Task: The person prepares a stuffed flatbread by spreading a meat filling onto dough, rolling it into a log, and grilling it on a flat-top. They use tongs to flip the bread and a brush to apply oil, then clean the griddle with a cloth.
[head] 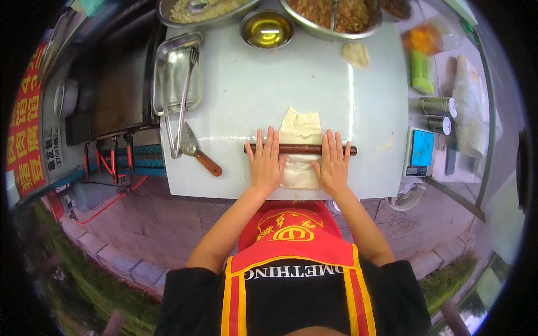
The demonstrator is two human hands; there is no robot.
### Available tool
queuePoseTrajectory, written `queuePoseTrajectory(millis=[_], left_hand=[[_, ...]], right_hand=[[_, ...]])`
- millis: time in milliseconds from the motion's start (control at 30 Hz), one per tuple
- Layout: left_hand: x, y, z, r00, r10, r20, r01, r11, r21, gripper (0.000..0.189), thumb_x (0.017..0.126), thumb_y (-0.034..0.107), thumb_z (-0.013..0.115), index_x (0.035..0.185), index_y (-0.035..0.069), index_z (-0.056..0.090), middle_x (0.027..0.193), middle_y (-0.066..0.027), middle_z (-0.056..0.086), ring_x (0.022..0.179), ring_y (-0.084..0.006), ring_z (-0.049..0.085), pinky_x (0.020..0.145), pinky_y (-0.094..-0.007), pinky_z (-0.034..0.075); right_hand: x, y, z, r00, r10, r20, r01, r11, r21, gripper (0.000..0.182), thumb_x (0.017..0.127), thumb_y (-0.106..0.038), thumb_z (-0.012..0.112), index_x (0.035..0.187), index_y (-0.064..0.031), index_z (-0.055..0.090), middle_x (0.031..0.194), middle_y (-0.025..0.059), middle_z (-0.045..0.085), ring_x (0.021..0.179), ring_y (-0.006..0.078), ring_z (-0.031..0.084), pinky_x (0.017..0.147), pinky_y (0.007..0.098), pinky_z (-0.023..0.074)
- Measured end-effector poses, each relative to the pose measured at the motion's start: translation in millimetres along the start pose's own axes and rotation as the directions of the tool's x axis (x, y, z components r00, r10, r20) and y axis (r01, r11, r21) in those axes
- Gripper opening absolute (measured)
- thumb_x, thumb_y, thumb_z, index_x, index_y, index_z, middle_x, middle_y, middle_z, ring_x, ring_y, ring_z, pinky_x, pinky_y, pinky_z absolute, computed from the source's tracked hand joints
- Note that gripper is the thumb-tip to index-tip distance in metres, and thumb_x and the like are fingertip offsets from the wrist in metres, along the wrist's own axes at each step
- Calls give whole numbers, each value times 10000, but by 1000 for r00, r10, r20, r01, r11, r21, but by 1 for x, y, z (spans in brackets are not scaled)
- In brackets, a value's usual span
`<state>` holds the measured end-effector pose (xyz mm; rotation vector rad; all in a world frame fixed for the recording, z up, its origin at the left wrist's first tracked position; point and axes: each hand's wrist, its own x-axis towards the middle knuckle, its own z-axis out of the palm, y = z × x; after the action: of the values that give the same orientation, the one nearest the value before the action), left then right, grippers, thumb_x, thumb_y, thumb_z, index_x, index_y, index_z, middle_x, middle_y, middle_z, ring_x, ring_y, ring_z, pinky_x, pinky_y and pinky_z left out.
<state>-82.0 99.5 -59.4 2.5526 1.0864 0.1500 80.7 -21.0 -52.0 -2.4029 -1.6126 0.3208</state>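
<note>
A dark wooden rolling pin [300, 149] lies crosswise over a strip of pale dough [300, 126] on the white work table [248, 92]. My left hand [267, 168] is flat on the pin's left part, fingers stretched out past it. On the right part lies my right hand [333, 166], palm down in the same way. Neither hand curls around the pin. Both thumbs point inward at the dough's near half. The dough's far end is uneven and wrinkled, while its near end reaches close to the table's front edge.
Left: a metal tray [199, 94] with tongs [185, 96], a wooden-handled scraper [204, 159], a dark griddle [113, 84]. Back: an oil bowl [267, 29], filling bowls [185, 21] [353, 32], a small dough piece [355, 54]. Right: a digital scale [421, 147], shaker tins [437, 106].
</note>
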Motion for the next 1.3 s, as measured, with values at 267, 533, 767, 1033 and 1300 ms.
queuePoseTrajectory(millis=[267, 533, 767, 1033, 1300], left_hand=[[152, -26, -6, 966, 69, -248, -62, 997, 36, 590, 881, 341, 548, 1345, 1, 419, 1397, -230, 377, 1296, -363, 342, 1061, -543, 228], [159, -27, -5, 983, 79, -163, -77, 997, 17, 488, 844, 308, 605, 1224, 15, 518, 1019, -162, 551, 961, -317, 504, 815, -429, 382], [133, -28, -3, 976, 148, -162, -138, 988, 70, 575, 840, 293, 602, 1297, -14, 436, 1364, -204, 418, 1254, -371, 384, 1054, -511, 254], [212, -33, -9, 959, 172, -223, -177, 984, -3, 417, 858, 238, 572, 1206, 14, 527, 1216, -145, 547, 1090, -304, 486, 918, -427, 367], [159, -30, -14, 984, 8, -178, -55, 964, -262, 278, 895, 141, 539, 1144, 19, 556, 1172, -147, 578, 1086, -311, 514, 912, -437, 388]], right_hand=[[147, 24, -13, 984, -14, -177, -15, 986, -165, 754, 801, -375, 625, 1384, 12, 345, 1481, 162, 293, 1379, 347, 236, 1104, 573, 116], [149, 23, -11, 974, -9, -227, -17, 994, -112, 708, 771, -400, 644, 1323, -12, 428, 1295, 147, 486, 1093, 290, 478, 923, 459, 320], [125, 31, 6, 985, -59, -161, 52, 997, -49, 861, 748, -321, 698, 1410, 30, 272, 1488, 198, 256, 1391, 360, 211, 1111, 531, 153], [219, 48, -21, 993, -52, -110, 49, 998, -30, 691, 817, -392, 622, 1350, -14, 394, 1404, 167, 389, 1205, 318, 426, 1001, 483, 295], [135, 39, -34, 997, -26, 78, 28, 999, -25, 569, 841, -330, 624, 1295, -33, 454, 1317, 156, 463, 1186, 312, 434, 971, 469, 319]])
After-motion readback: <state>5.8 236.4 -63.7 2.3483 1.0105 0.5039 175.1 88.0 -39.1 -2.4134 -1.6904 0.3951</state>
